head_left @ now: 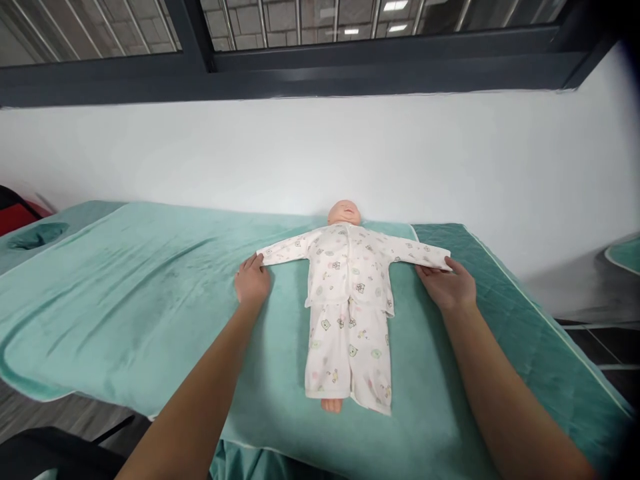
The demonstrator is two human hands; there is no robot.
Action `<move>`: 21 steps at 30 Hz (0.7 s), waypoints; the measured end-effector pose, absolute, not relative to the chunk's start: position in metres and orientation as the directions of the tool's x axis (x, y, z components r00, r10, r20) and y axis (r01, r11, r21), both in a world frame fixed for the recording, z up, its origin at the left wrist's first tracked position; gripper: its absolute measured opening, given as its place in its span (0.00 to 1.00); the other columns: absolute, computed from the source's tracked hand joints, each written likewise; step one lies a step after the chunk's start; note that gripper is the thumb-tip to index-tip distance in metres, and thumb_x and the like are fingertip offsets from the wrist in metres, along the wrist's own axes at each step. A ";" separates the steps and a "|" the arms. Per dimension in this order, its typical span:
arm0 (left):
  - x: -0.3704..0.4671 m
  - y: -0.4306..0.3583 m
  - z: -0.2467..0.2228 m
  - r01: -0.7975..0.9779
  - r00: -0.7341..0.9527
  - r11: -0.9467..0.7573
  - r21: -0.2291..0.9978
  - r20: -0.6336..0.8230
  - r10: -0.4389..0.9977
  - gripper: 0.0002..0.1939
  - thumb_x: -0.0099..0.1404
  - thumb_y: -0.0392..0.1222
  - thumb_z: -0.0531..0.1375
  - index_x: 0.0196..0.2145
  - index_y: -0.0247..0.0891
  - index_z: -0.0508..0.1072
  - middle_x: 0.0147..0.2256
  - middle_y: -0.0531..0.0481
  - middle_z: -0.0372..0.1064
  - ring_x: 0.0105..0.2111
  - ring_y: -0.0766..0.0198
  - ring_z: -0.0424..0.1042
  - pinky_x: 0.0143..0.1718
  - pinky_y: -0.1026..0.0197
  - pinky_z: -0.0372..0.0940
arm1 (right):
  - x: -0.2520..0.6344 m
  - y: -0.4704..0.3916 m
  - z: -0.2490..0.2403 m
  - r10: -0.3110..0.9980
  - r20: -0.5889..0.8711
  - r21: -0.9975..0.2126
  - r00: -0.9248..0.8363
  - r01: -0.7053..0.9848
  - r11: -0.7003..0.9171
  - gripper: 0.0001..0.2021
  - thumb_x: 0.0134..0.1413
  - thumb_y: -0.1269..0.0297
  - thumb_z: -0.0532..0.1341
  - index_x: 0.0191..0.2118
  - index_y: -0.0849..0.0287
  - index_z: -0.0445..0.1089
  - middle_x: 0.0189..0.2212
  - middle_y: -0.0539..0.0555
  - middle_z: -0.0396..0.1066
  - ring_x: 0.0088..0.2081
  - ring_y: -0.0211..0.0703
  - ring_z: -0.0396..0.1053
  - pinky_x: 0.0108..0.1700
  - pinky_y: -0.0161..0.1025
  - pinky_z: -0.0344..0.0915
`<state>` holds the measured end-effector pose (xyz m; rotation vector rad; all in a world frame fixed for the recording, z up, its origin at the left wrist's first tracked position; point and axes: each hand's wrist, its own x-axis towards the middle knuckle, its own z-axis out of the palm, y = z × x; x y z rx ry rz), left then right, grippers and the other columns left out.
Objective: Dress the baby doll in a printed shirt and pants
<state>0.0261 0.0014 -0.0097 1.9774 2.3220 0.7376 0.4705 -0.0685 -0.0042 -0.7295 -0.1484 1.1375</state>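
Note:
A baby doll (pixel 345 213) lies on its back on a green blanket (pixel 270 373), its head toward the wall. It wears a white printed top (pixel 349 267) and matching trousers (pixel 327 347), with both sleeves stretched out sideways. One foot (pixel 331 405) shows below the left trouser leg; the other is hidden. My left hand (pixel 253 279) is closed on the cuff of the left sleeve. On the other side my right hand (pixel 447 285) pinches the end of the right sleeve, thumb above and fingers beneath. The doll's hands are hidden.
Behind the bed is a white wall (pixel 200 153) under a dark window frame (pixel 350 67). A darker green quilted mat (pixel 525 333) shows at the right. A black chair (pixel 55 453) stands at the lower left; a red and black item (pixel 17 217) is at the far left.

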 end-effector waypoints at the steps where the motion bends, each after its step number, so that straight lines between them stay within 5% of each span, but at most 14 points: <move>1: 0.026 0.002 -0.010 0.931 -0.205 0.093 0.352 0.296 0.933 0.26 0.68 0.35 0.48 0.61 0.42 0.69 0.64 0.49 0.62 0.63 0.51 0.59 0.62 0.47 0.58 | 0.476 -0.071 -0.006 0.866 -0.213 -0.627 0.451 -0.743 0.233 0.11 0.61 0.68 0.50 0.45 0.60 0.66 0.48 0.60 0.71 0.52 0.44 0.71 0.53 0.46 0.73; 6: 0.026 0.002 -0.011 0.928 -0.205 0.084 0.363 0.310 0.928 0.25 0.68 0.36 0.49 0.60 0.41 0.70 0.63 0.46 0.63 0.62 0.49 0.60 0.61 0.46 0.59 | 0.498 -0.079 -0.014 0.700 -0.147 -0.887 0.699 -0.406 0.218 0.10 0.54 0.69 0.53 0.42 0.60 0.63 0.50 0.64 0.70 0.52 0.48 0.71 0.56 0.50 0.69; 12: 0.027 -0.003 -0.008 0.919 -0.208 0.079 0.386 0.306 0.929 0.26 0.68 0.36 0.49 0.62 0.39 0.68 0.63 0.44 0.63 0.62 0.48 0.61 0.61 0.45 0.59 | 0.476 -0.088 -0.024 0.502 0.126 -0.976 0.856 0.017 0.216 0.23 0.46 0.70 0.62 0.51 0.63 0.64 0.57 0.64 0.65 0.60 0.48 0.64 0.65 0.45 0.56; 16: 0.028 -0.004 -0.003 0.866 -0.239 0.047 0.498 0.330 0.913 0.28 0.66 0.33 0.50 0.63 0.37 0.66 0.62 0.41 0.63 0.62 0.48 0.62 0.62 0.45 0.58 | 0.434 -0.122 -0.023 0.607 0.341 -0.937 0.718 0.308 0.161 0.23 0.50 0.65 0.62 0.54 0.60 0.69 0.56 0.58 0.68 0.57 0.51 0.66 0.63 0.51 0.59; 21: 0.024 -0.047 0.002 0.811 -0.278 -0.003 0.585 0.391 0.877 0.31 0.63 0.28 0.48 0.63 0.36 0.62 0.61 0.44 0.63 0.61 0.62 0.63 0.61 0.60 0.61 | 0.393 -0.193 -0.034 0.781 0.528 -0.656 0.332 0.744 0.127 0.23 0.59 0.56 0.55 0.57 0.59 0.68 0.58 0.61 0.67 0.59 0.58 0.65 0.62 0.58 0.60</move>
